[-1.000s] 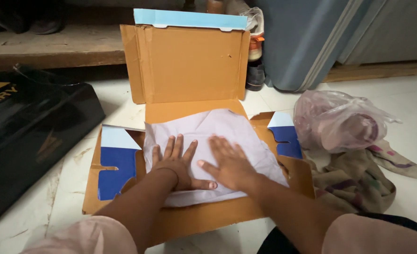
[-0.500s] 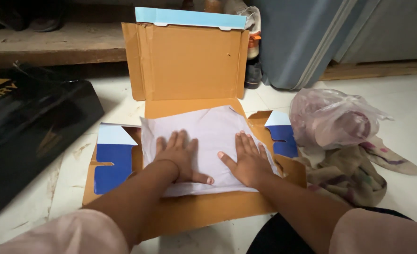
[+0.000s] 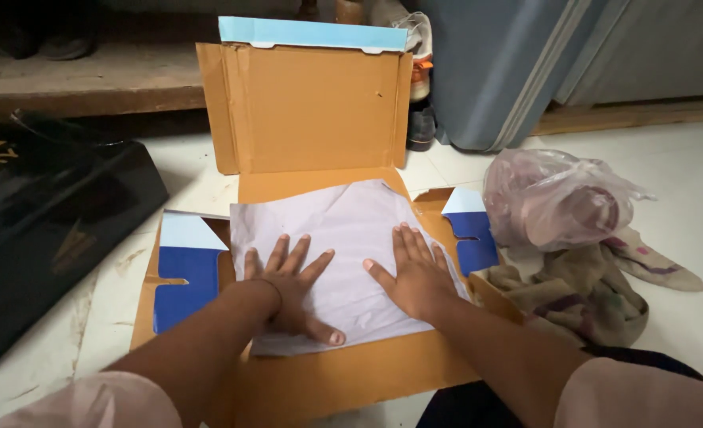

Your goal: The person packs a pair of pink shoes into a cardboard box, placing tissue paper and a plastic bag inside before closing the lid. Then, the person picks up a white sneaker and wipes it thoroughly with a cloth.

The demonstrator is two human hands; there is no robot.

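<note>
A flattened brown cardboard box (image 3: 312, 111) with blue side flaps lies open on the pale floor, its lid standing upright at the back. A sheet of white tissue paper (image 3: 343, 222) is spread over the box's base. My left hand (image 3: 288, 281) presses flat on the paper's left half, fingers spread. My right hand (image 3: 416, 273) lies flat on the paper's right half, palm down. Neither hand grips anything.
A black box (image 3: 42, 230) sits at the left. A pinkish plastic bag (image 3: 553, 198) rests on a brown patterned cloth (image 3: 585, 297) at the right. A grey-blue case (image 3: 494, 71), shoes (image 3: 419, 127) and a wooden ledge (image 3: 82, 79) stand behind.
Both hands slid apart over the tissue paper, the right one moving rightward, flattening it. My left fingers have spread wider and the hand has shifted slightly toward me.
</note>
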